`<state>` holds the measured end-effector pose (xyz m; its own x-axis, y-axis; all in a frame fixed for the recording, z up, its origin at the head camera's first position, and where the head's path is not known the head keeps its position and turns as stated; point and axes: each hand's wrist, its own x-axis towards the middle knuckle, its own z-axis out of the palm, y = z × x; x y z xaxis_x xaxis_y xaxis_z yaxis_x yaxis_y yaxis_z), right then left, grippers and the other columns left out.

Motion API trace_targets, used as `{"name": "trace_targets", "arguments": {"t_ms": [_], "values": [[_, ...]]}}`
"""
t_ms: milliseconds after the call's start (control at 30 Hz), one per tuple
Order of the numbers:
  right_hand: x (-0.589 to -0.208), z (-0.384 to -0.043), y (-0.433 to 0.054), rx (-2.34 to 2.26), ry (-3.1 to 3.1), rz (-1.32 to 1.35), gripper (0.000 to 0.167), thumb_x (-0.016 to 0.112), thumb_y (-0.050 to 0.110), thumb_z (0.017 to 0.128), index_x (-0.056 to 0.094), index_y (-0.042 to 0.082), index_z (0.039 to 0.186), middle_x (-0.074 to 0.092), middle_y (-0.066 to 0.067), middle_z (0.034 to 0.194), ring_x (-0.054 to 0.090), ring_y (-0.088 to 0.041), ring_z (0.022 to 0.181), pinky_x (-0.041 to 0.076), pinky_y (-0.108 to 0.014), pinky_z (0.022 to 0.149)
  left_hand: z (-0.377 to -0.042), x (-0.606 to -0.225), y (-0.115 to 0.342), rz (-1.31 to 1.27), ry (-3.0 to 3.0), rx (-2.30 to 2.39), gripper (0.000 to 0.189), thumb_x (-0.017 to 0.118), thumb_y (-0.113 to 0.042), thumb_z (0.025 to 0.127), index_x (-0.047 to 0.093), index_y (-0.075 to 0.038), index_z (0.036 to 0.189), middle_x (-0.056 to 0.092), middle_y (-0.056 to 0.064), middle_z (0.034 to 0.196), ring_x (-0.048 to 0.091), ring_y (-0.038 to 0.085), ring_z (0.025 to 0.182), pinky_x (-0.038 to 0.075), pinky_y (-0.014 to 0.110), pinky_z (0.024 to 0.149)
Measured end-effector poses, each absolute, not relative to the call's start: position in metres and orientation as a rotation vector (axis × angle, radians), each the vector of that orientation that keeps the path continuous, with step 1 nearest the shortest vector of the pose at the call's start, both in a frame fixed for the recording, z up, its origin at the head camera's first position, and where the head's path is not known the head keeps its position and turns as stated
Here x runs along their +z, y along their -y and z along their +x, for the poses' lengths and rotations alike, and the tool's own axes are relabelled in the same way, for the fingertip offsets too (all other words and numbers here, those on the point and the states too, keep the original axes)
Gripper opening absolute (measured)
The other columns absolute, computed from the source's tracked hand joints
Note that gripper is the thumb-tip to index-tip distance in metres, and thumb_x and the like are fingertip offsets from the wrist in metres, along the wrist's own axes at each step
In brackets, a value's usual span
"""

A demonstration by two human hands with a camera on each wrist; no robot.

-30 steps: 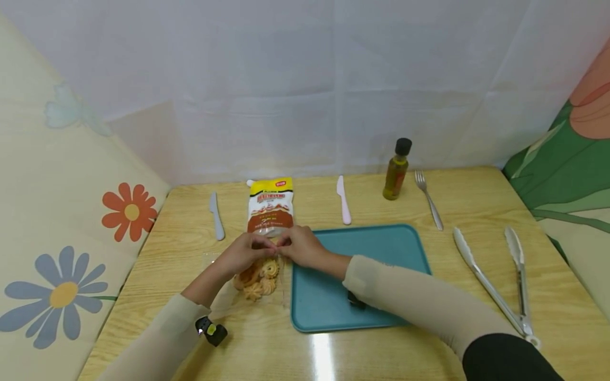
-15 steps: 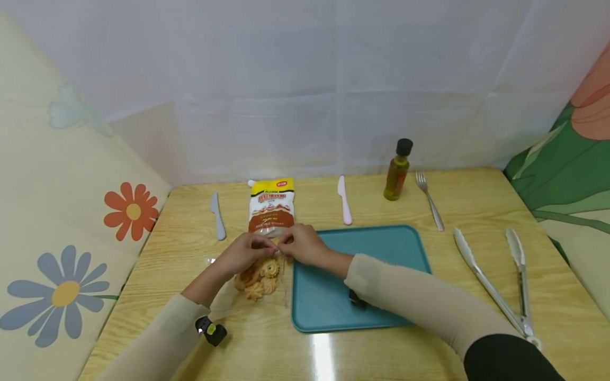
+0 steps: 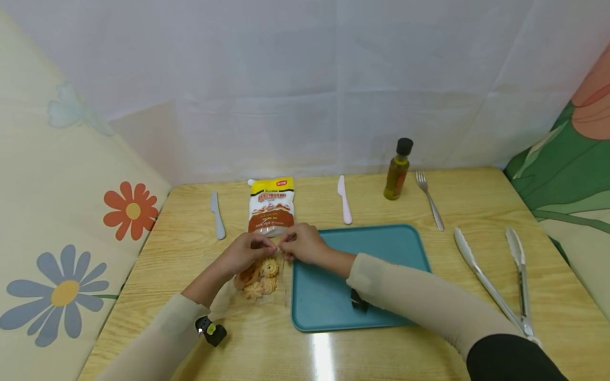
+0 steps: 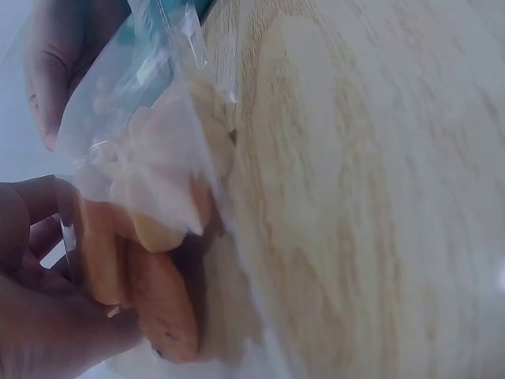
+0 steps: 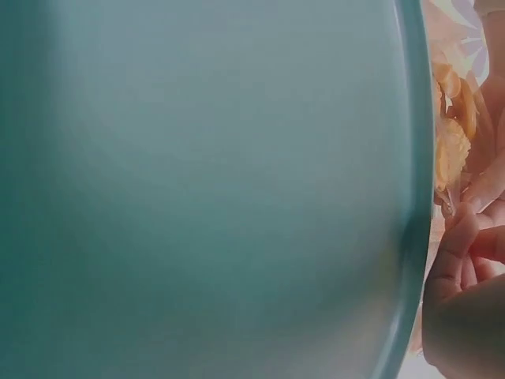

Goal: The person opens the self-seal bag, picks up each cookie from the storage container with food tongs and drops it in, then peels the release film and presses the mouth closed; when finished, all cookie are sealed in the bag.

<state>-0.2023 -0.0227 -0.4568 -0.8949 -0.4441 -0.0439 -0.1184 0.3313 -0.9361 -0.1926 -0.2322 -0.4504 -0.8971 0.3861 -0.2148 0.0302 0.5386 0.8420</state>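
A clear plastic bag (image 4: 134, 95) with several piped butter cookies (image 3: 262, 283) in it lies on the wooden table, left of a teal tray (image 3: 324, 312). My left hand (image 3: 243, 253) pinches the bag's far edge between thumb and fingers. Close beside it, my right hand (image 3: 305, 244) pinches the same edge, its fingertips almost meeting the left ones. In the left wrist view the cookies (image 4: 154, 237) show through the film. The right wrist view has the tray's rim (image 5: 422, 158) running alongside the right hand (image 5: 465, 276).
Behind the hands lies a yellow, white and brown food pouch (image 3: 271, 206). A grey knife (image 3: 217, 217), a pink knife (image 3: 344, 200), an oil bottle (image 3: 397, 172) and a fork (image 3: 430, 201) are spread along the back. Metal tongs (image 3: 491, 288) lie at the right.
The right fingertips have drawn slightly away from the left ones, to the right and up. The left hand stays nearly still, and the cookies remain in place.
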Motion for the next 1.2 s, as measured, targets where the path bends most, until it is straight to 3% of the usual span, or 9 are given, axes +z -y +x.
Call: {"name": "trace_targets", "arguments": {"t_ms": [167, 367, 700, 1200], "values": [[-0.458, -0.202, 0.023, -1.643, -2.255, -0.465, 0.008, 0.068, -0.001, 0.094, 0.075, -0.004, 0.092, 0.075, -0.017, 0.077, 0.071, -0.019, 0.059, 0.058, -0.028, 0.057, -0.192, -0.45, 0.233, 0.344, -2.401, 1.314, 0.016, 0.062, -0.008, 0.104, 0.074, 0.002, 0.105, 0.071, 0.013, 0.108, 0.059, 0.018, 0.092, 0.051, 0.03, 0.08], [-0.455, -0.204, 0.02, -1.712, -2.216, -0.456, 0.008, 0.063, -0.005, 0.095, 0.069, -0.009, 0.093, 0.075, -0.02, 0.08, 0.072, -0.025, 0.062, 0.059, -0.033, 0.059, -0.192, -0.453, 0.236, 0.347, -2.446, 1.285, 0.014, 0.063, -0.009, 0.103, 0.073, 0.002, 0.104, 0.069, 0.012, 0.104, 0.059, 0.018, 0.093, 0.05, 0.027, 0.081], [-0.455, -0.198, 0.024, -1.382, -2.551, -0.753, 0.003, 0.072, 0.01, 0.097, 0.073, 0.009, 0.094, 0.072, -0.001, 0.085, 0.061, -0.006, 0.075, 0.049, -0.02, 0.065, -0.191, -0.453, 0.236, 0.315, -2.432, 1.297, 0.018, 0.061, -0.012, 0.105, 0.073, 0.002, 0.105, 0.07, 0.012, 0.107, 0.059, 0.018, 0.096, 0.051, 0.027, 0.083], [-0.455, -0.2, 0.03, -1.3, -2.553, -0.687, 0.007, 0.08, 0.011, 0.092, 0.075, 0.005, 0.093, 0.073, -0.003, 0.083, 0.061, -0.004, 0.07, 0.049, -0.017, 0.062, -0.192, -0.456, 0.236, 0.34, -2.415, 1.318, 0.017, 0.061, -0.008, 0.104, 0.074, 0.002, 0.109, 0.068, 0.012, 0.113, 0.059, 0.018, 0.101, 0.051, 0.026, 0.086]]}}
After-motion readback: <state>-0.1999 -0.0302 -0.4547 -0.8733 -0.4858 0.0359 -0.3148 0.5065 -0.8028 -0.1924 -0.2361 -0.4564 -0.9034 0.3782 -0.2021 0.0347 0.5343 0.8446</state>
